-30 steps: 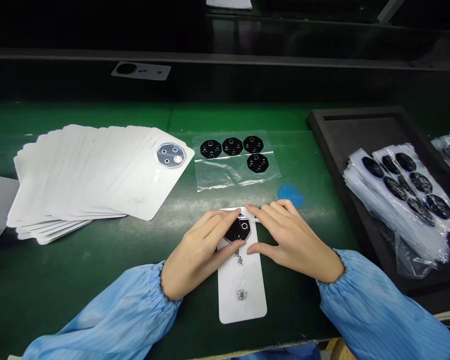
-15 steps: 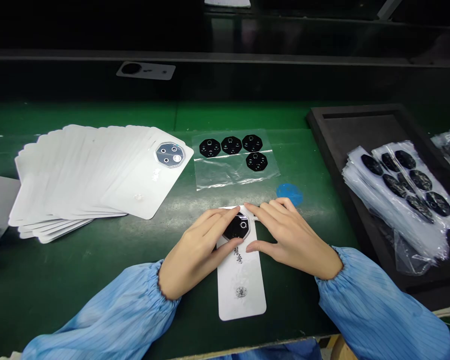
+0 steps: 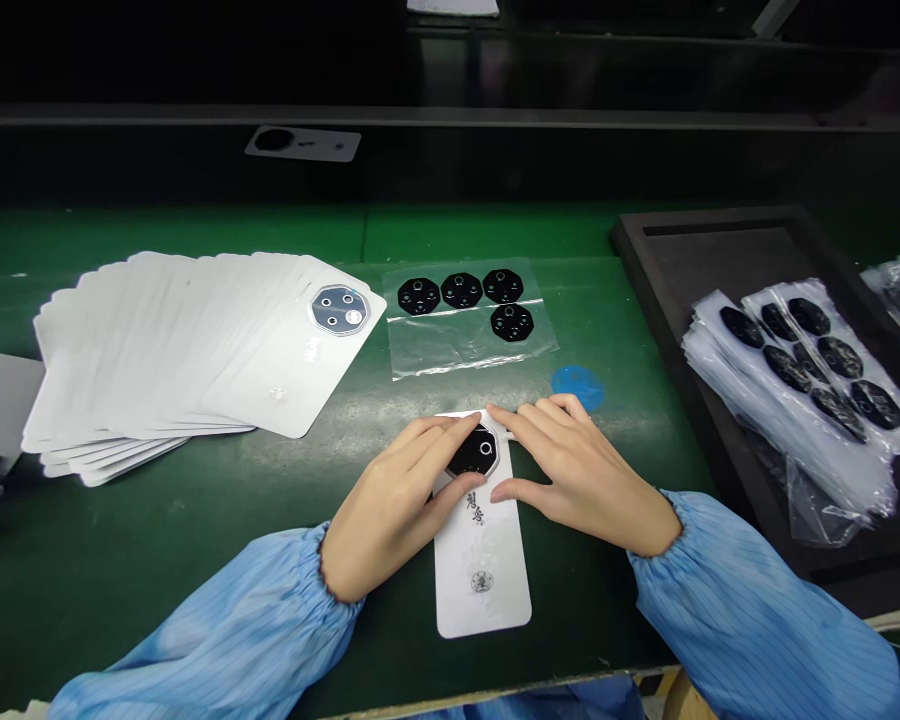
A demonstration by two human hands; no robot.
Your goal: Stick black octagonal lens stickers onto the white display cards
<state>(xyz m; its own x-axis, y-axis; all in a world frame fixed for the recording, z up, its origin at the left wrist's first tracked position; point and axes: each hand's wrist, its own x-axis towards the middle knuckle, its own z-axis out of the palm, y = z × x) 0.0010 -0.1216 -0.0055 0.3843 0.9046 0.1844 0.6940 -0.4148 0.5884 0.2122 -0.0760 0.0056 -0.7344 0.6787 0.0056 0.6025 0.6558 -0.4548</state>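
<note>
A white phone-back-shaped panel [image 3: 484,605] lies flat on the green table, printed with dark characters and a small round emblem. At its far end sits a black octagonal camera-lens plate [image 3: 471,455] with a ringed hole. My left hand [image 3: 412,475] spans this plate, fingertips at its far edge and thumb at its near edge, partly covering it. My right hand [image 3: 581,465] rests at the panel's right edge, fingers stretched, index fingertip near the far corner, thumb apart and touching the panel. Some of the right fingers' undersides are hidden.
Left lies a fanned stack of white panels [image 3: 157,350]. Ahead is a clear plastic sheet [image 3: 450,350] with several black octagonal plates [image 3: 461,290], and a blue film piece [image 3: 577,385]. A black tray [image 3: 690,280] with bagged plates [image 3: 795,390] stands right. Another panel [image 3: 322,146] lies far back.
The view has shifted very slightly. Both hands, the panel and the black plate keep the same arrangement.
</note>
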